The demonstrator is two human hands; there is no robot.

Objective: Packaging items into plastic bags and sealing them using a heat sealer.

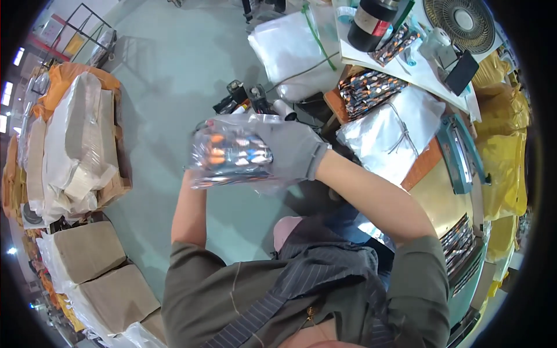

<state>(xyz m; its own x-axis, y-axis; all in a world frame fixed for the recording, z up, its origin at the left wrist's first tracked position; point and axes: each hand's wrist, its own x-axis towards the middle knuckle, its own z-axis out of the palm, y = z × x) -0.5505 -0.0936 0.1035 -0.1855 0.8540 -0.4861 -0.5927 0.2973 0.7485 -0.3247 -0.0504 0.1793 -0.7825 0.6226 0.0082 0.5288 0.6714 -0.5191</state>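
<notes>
In front of my body I hold up a clear plastic bag (232, 152) of dark, shiny packets with orange, white and blue patches. My right hand (295, 148), in a grey glove, is closed on the bag's right side, with its fingertips hidden behind the film. My left hand (201, 126) grips the bag's left side and is mostly covered by it. Both forearms are bare below dark sleeves. Right of the bag, a sheaf of clear plastic bags (380, 136) tied with a cord lies on the bench, beside a pile of similar patterned packets (368, 90).
A teal bar-shaped device (458, 153) sits on the bench at the right. Beyond are a black flask (371, 23), a phone (462, 72) and a fan (463, 20). Cardboard boxes (90, 252) and a wrapped stack (72, 133) stand at the left. Yellow sacks (505, 168) line the right.
</notes>
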